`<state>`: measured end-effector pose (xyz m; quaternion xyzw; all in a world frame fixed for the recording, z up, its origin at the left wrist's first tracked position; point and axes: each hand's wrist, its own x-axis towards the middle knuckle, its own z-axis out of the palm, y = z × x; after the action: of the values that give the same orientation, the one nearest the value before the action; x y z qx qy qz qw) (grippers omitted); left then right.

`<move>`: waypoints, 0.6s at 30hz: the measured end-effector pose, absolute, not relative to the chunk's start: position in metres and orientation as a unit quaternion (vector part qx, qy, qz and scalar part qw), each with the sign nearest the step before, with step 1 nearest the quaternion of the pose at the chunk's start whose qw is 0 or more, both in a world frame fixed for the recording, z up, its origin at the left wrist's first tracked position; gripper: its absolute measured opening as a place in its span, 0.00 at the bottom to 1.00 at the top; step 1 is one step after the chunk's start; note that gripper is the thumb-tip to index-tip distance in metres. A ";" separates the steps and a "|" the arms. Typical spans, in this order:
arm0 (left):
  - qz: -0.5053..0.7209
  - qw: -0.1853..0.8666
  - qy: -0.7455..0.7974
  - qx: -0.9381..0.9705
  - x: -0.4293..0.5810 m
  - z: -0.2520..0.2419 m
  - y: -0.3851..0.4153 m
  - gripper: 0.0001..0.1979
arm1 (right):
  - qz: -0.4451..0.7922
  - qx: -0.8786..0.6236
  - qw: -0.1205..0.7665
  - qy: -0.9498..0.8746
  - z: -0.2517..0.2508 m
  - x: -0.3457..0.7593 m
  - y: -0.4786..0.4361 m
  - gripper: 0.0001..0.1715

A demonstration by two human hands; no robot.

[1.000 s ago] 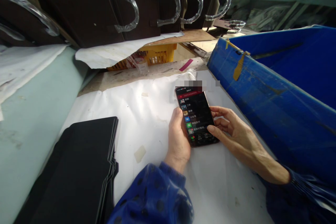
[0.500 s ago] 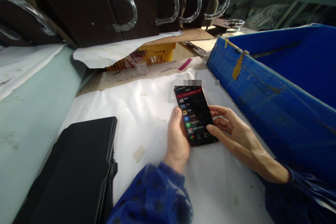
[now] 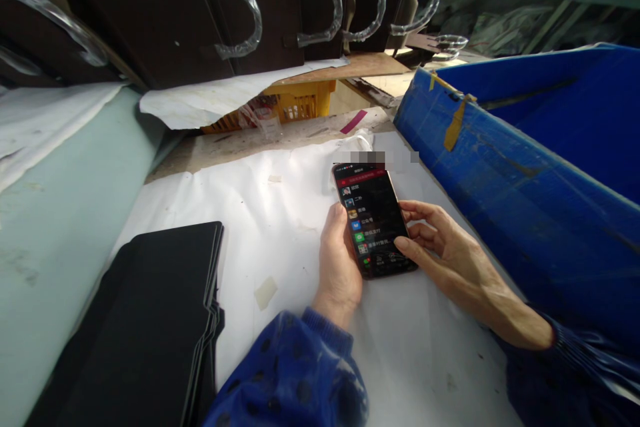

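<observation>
Two bare hands are holding a black, rectangular glass-screened smartphone (image 3: 376, 217) between them.
The left hand (image 3: 340, 270) is gripping its left edge and the right hand (image 3: 453, 250) its lower right edge, thumb overlapping the screen; compared with half a second ago, grip and displayed list are staying the same. Flat black sheets (image 3: 140, 307) are lying left of the hands, a blue plastic bin (image 3: 510, 163) is standing to their right, and a white paper-covered surface (image 3: 280, 233) is stretching beneath.

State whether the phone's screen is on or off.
On: the phone shows coloured icons in a list beneath a red bar.
</observation>
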<state>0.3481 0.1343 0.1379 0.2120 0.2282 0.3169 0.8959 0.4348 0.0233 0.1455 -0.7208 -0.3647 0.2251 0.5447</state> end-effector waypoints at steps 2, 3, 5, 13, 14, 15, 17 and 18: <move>0.312 0.897 0.227 0.217 0.348 0.139 0.134 0.14 | 0.225 -0.720 0.546 -0.363 0.144 0.435 0.024 0.30; 0.309 0.897 0.228 0.219 0.348 0.140 0.134 0.15 | 0.223 -0.720 0.547 -0.363 0.144 0.435 0.024 0.30; 0.312 0.893 0.233 0.225 0.348 0.141 0.133 0.16 | 0.219 -0.720 0.550 -0.362 0.143 0.435 0.024 0.30; 0.324 0.890 0.234 0.220 0.348 0.140 0.134 0.14 | 0.220 -0.713 0.557 -0.365 0.142 0.435 0.025 0.30; 0.322 0.891 0.235 0.218 0.348 0.139 0.134 0.14 | 0.222 -0.713 0.558 -0.363 0.142 0.435 0.024 0.30; 0.321 0.891 0.236 0.216 0.348 0.138 0.135 0.13 | 0.224 -0.713 0.557 -0.361 0.142 0.435 0.024 0.31; 0.324 0.890 0.239 0.213 0.349 0.136 0.135 0.13 | 0.226 -0.717 0.555 -0.358 0.143 0.435 0.024 0.32; 0.326 0.889 0.240 0.213 0.349 0.136 0.135 0.13 | 0.225 -0.719 0.552 -0.358 0.144 0.435 0.024 0.32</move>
<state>0.3491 0.1350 0.1357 0.2130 0.2398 0.3256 0.8895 0.4348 0.0237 0.1437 -0.7186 -0.3584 0.2252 0.5518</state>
